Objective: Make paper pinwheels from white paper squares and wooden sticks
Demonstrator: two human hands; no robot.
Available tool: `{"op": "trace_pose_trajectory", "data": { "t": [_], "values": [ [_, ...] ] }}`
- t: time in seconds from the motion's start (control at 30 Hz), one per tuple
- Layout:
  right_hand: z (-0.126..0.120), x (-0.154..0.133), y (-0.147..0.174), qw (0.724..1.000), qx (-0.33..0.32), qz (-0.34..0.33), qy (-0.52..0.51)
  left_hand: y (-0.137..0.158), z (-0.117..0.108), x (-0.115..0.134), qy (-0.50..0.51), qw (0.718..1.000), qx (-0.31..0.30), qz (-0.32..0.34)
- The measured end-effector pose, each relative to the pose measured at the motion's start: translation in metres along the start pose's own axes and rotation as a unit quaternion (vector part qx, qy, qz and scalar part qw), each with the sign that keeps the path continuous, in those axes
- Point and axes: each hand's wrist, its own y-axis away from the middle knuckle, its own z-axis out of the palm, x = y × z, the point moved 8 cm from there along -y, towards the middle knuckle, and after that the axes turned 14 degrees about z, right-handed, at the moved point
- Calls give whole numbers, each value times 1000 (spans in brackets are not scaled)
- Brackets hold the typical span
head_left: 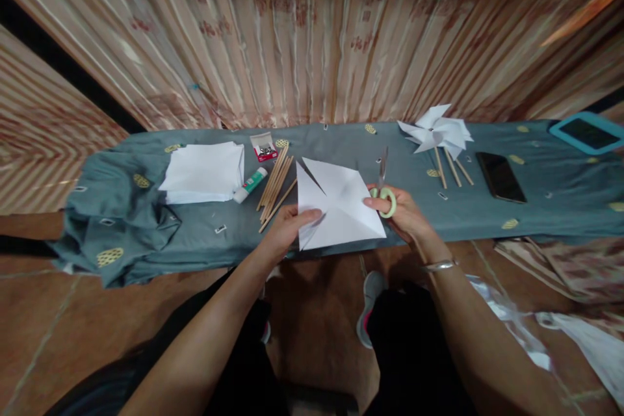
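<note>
One slit white sheet (340,205), above the near edge of the cloth (463,214): your left hand (286,229) pinches its left side; your right hand (402,210) pinches its right, also holding green-handled scissors (382,177).

No legible lettering or numbers.

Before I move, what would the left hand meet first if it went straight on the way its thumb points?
Beyond the white paper it holds, the left hand would probably meet the right hand first, at the sheet's other side; the scissors sit in that grip. Depth is unclear here.
</note>
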Motion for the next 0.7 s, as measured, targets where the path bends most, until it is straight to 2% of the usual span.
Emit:
{"op": "trace_pose_trajectory", "data": {
  "t": [0.13, 0.27, 0.37, 0.5, 0.6, 0.7],
  "values": [
    [-3, -6, -4, 988, 66, -37, -136, -1, 9, 11, 168, 985, 25, 10],
    [0, -7, -9, 968, 106, -80, -211, -1, 22, 11, 225, 974, 5, -4],
    [14, -3, -11, 970, 98, -92, -204, -3, 23, 5, 204, 979, 24, 2],
    [38, 0, -10, 982, 62, -100, -149, -10, 12, 2, 113, 988, 95, 55],
    [47, 1, -8, 988, 54, -103, -100, -19, -2, 8, 54, 984, 137, 102],
    [50, 5, -7, 994, 35, -89, -48, -29, -20, 22, 14, 975, 154, 158]
  ]
}}
